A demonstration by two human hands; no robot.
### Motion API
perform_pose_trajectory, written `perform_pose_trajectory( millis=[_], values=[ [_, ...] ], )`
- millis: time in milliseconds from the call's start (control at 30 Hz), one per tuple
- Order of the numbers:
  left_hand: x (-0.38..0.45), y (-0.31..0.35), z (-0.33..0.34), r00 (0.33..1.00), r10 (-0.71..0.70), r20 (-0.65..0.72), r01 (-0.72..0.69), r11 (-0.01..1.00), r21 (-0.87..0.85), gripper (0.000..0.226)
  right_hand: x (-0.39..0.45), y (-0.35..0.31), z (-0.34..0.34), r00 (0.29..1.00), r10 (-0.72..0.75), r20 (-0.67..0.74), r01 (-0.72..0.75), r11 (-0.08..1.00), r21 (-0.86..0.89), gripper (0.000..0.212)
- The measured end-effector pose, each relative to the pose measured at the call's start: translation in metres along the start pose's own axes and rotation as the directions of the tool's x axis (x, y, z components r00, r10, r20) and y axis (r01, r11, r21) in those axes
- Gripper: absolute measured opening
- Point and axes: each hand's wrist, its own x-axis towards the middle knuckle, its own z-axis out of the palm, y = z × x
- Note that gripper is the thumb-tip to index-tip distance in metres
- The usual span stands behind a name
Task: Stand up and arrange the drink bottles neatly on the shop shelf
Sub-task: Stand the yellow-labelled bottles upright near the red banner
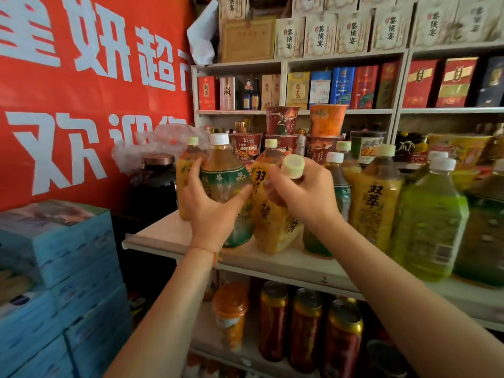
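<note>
My left hand [211, 205] grips the green-label bottle [227, 186], upright on the shelf [163, 236]. My right hand [305, 195] clasps the neck of a tilted yellow bottle [275, 222], base on the shelf, touching the green one. More bottles [376, 203] stand just right.

- The lower body of the green-labelled bottle [226, 184] is covered by the left hand [211, 211].
- The tilted bottle's neck [275, 195] is hidden behind the right hand [305, 197].
- The green bottle [431, 227] at the right is blurred; its label cannot be read.
- The cans [305, 328] below are partly hidden by the forearms.
</note>
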Motion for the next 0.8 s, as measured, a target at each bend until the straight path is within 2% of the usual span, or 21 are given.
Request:
perform_pose_trajectory(
  millis=[100, 233, 400, 467, 567, 600, 667, 733, 800],
  values=[
    [-0.004, 0.005, 0.013, 1.0, 0.031, -0.003, -0.031, 0.999, 0.016, 0.097, 0.007, -0.01, -0.011, 0.997, 0.047, 0.057, -0.048, 0.999, 0.022, 0.031],
    [-0.005, -0.004, 0.031, 0.999, -0.05, 0.0, 0.05, 0.999, 0.013, 0.099, 0.008, -0.022, -0.025, 0.996, 0.022, 0.086, -0.027, 0.998, 0.059, 0.036],
    [-0.013, -0.006, 0.061, 0.962, -0.189, 0.198, 0.208, 0.975, -0.077, 0.099, 0.022, -0.031, -0.049, 0.997, 0.074, 0.038, -0.08, 0.982, 0.17, 0.038],
    [-0.012, -0.002, 0.067, 0.913, -0.23, 0.338, 0.292, 0.945, -0.147, 0.09, 0.026, -0.03, -0.057, 0.992, 0.112, 0.056, -0.122, 0.968, 0.218, 0.039],
    [-0.002, -0.001, 0.059, 0.758, -0.3, 0.58, 0.533, 0.798, -0.283, 0.088, 0.027, -0.028, -0.055, 0.985, 0.151, 0.085, -0.168, 0.955, 0.246, 0.037],
    [0.001, 0.0, 0.052, 0.753, -0.305, 0.583, 0.552, 0.775, -0.308, 0.084, 0.026, -0.029, -0.051, 0.982, 0.164, 0.095, -0.184, 0.949, 0.257, 0.036],
    [0.005, 0.004, 0.035, 0.802, -0.311, 0.51, 0.517, 0.788, -0.333, 0.078, 0.024, -0.033, -0.039, 0.976, 0.183, 0.119, -0.21, 0.934, 0.288, 0.032],
    [0.004, 0.009, 0.018, 0.835, -0.278, 0.474, 0.48, 0.789, -0.384, 0.07, 0.024, -0.039, -0.023, 0.971, 0.201, 0.129, -0.232, 0.92, 0.317, 0.026],
    [0.004, 0.015, 0.0, 0.87, -0.221, 0.441, 0.425, 0.788, -0.445, 0.064, 0.027, -0.048, -0.003, 0.968, 0.221, 0.116, -0.247, 0.91, 0.332, 0.029]
  ],
)
